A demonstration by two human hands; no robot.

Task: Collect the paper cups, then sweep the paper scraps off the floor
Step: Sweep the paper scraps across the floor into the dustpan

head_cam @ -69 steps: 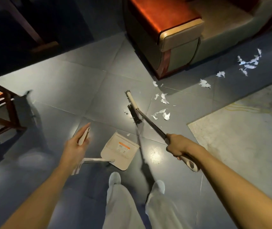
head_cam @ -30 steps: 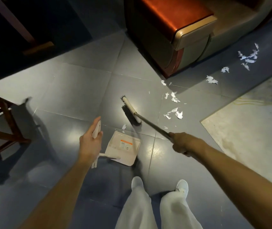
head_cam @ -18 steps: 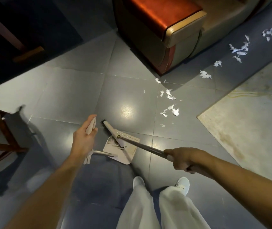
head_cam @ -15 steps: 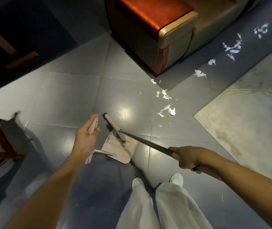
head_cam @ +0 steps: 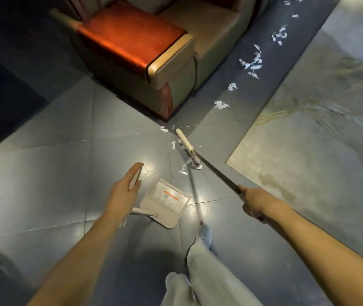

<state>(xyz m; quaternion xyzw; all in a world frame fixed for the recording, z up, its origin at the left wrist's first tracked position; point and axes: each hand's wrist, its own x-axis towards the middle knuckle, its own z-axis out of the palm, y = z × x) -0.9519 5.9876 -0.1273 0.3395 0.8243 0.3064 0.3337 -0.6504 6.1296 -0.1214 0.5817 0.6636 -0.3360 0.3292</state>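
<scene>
The right hand (head_cam: 254, 200) is closed tight around the dark handle of the broom (head_cam: 207, 165). The broom head is down on the grey floor (head_cam: 50, 164), out in front of the person, near the corner of the sofa (head_cam: 154, 62). A few paper scraps (head_cam: 185, 168) lie right at the broom head, touching it or just beside it. More scraps (head_cam: 251, 62) lie in a long line on the floor along the front of the sofa, going far away to the top of the view.

The left hand (head_cam: 124, 191) holds the white handle of the dustpan (head_cam: 165, 204). Its grip is curled around the top of that handle, with the first finger stretched out straight along it. The dustpan sits on the floor between the two hands, close to the person's feet. It has an orange label inside. I think the pan has no scraps in it, but it is hard to be sure in this dim light.

A pale rug (head_cam: 308, 151) lies on the floor to the right of the broom. The person wears light trousers and white shoes (head_cam: 203, 234).
</scene>
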